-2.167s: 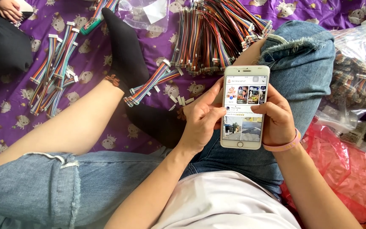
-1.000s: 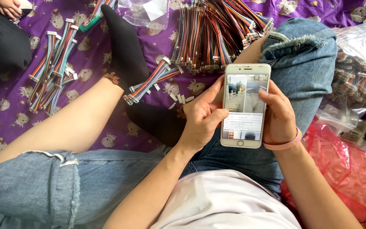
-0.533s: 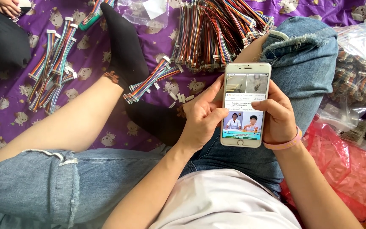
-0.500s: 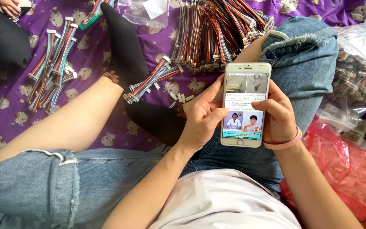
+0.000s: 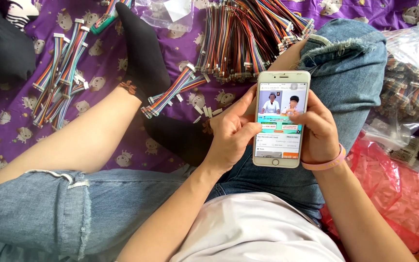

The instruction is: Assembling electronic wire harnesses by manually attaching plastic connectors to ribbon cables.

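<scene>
The right hand grips the white rectangular smartphone while the left hand steadies its edge, thumb best kept light on the screen.

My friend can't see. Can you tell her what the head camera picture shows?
Both hands, left hand and right hand, hold a white phone above crossed legs in jeans. Bundles of rainbow wires lie on a purple blanket.

The single head-worn camera looked steeply down, close over the person's lap, taking in both hands, bent legs and the purple patterned cloth beyond.
</scene>
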